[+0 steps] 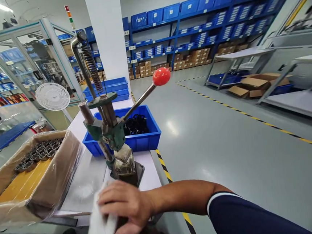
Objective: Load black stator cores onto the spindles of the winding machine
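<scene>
My right hand (125, 207) reaches in from the right at the bottom centre, in front of the base of a manual lever press (112, 133). Its fingers curl over a dark object and a white blurred shape (98, 227). That shape is either a cloth or my gloved left hand; I cannot tell which. The press stands on the white bench (149, 168), with a green body, a coil spring (91, 68) and a lever ending in a red knob (161, 76) that points up to the right.
A blue bin (141, 142) of black rings sits behind the press. A plastic-lined cardboard box (54, 173) with several grey ring parts stands on the left. A white fan (52, 97), a glass enclosure, blue-bin shelving and open grey floor with yellow tape lie beyond.
</scene>
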A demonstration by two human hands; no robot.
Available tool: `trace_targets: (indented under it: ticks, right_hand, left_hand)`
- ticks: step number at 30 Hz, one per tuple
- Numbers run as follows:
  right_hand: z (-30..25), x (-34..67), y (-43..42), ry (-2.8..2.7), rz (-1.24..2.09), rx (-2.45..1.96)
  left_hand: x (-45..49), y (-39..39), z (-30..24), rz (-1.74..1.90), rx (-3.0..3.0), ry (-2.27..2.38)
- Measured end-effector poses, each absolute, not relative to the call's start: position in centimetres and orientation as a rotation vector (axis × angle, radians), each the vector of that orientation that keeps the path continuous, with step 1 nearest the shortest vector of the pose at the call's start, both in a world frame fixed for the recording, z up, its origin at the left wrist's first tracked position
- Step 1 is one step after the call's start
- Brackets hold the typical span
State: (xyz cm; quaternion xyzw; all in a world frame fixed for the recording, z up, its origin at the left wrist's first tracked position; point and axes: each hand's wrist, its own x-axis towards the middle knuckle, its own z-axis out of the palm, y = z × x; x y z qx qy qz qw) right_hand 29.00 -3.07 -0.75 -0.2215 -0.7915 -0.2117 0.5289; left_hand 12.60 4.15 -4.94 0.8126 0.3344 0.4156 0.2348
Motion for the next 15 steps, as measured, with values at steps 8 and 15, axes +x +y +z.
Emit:
trace_targets:
  ticks: [8,15]
  right_hand:
    - [3.6,47.1,-2.5,-1.683,-0.575,-1.643]
    - [5.8,56.8,8.0,-1.794,0.09,-2.517]
  left_hand:
    - [14.5,12.4,-5.9,0.624,2.255,1.299]
    - [11.6,5.4,-2.3,0.91,1.64,1.101]
